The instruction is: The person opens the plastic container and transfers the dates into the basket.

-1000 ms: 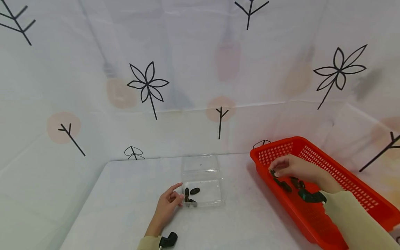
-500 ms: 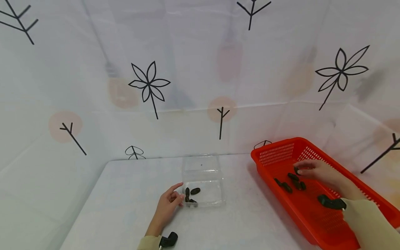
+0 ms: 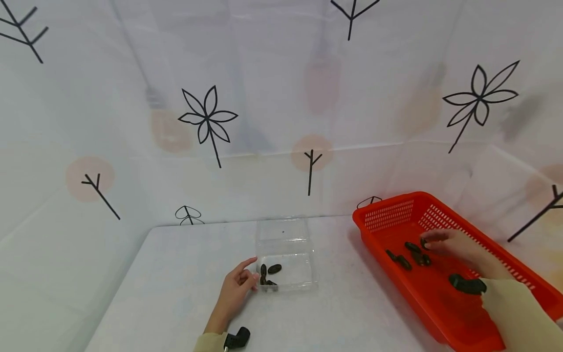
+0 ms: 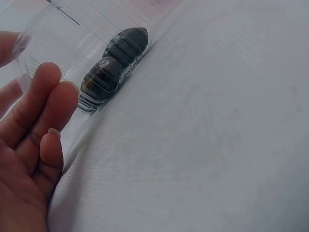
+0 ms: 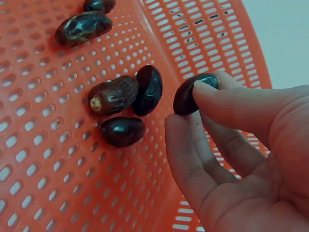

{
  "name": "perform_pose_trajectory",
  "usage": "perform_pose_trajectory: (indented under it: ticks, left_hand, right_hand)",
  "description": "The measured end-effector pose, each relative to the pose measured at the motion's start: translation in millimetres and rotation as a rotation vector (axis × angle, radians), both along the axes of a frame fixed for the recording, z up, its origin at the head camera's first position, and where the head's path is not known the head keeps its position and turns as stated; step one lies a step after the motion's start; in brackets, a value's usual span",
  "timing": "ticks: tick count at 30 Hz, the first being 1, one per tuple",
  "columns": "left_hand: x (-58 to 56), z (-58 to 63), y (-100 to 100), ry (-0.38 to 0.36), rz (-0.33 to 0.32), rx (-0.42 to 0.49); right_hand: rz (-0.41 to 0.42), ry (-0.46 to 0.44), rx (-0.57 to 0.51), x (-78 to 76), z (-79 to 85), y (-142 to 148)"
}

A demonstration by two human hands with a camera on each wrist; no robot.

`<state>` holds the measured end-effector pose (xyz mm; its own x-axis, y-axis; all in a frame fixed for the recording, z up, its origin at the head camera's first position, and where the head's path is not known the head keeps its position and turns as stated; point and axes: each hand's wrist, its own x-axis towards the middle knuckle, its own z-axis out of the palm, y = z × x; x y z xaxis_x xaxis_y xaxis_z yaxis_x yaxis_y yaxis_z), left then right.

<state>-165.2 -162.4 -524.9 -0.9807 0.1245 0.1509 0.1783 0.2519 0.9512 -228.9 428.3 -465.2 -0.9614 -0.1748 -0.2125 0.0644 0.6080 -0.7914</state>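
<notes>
My right hand (image 3: 448, 244) pinches a dark, glossy date (image 5: 193, 92) between thumb and fingertips, inside the red basket (image 3: 391, 266). Beside it in the right wrist view lie a wrinkled brown date (image 5: 113, 95), a smooth black date (image 5: 148, 90) against it, and another dark date (image 5: 122, 131) just below. My left hand (image 3: 235, 291) rests at the left side of a clear plastic box (image 3: 292, 285), fingers loosely spread along its wall. Several dates (image 3: 274, 269) sit in the box's left part, two of them showing through its ribbed side in the left wrist view.
The box's clear lid (image 3: 282, 230) is folded back on the white tabletop (image 3: 176, 283). Two more dates (image 3: 403, 262) lie near the basket's left wall. A printed white cloth (image 3: 264, 98) hangs behind the table.
My right hand has moved right across the basket with the date pinched in its fingers, away from the left wall. The left hand and box have stayed put.
</notes>
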Motion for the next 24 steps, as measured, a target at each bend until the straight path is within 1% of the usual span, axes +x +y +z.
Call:
perform_pose_trajectory:
  ticks: [3,7,11,16,18,22,23,24]
  left_hand:
    - [5.7,12.0,2,0.002,-0.018,0.015]
    - [7.8,15.1,3,0.001,-0.011,0.019]
    - [9.1,14.2,4,-0.005,0.001,0.028]
    - [9.4,13.8,3,-0.024,-0.012,0.030]
    - [6.1,7.0,1,-0.024,-0.017,0.025]
    - [-2.5,-6.4,-3,-0.015,-0.033,0.002]
    - [-3.0,-5.1,-4,-0.017,-0.039,-0.013]
    - [-2.9,-1.4,-5,-0.024,-0.050,-0.026]
  right_hand:
    - [-0.010,-0.003,0.005,1.3,0.1,1]
    - [-0.013,-0.012,0.002,1.4,-0.3,3]
    - [-0.025,-0.017,0.011,1.4,0.5,4]
    - [-0.051,0.023,0.020,0.5,6.5,1]
    - [-0.056,0.039,0.028,-0.3,10.3,-1]
    - [-0.033,0.079,0.051,0.2,19.5,-8]
    - [-0.032,0.087,0.056,1.0,22.4,-11]
    - [-0.026,0.098,0.053,1.8,25.1,-13]
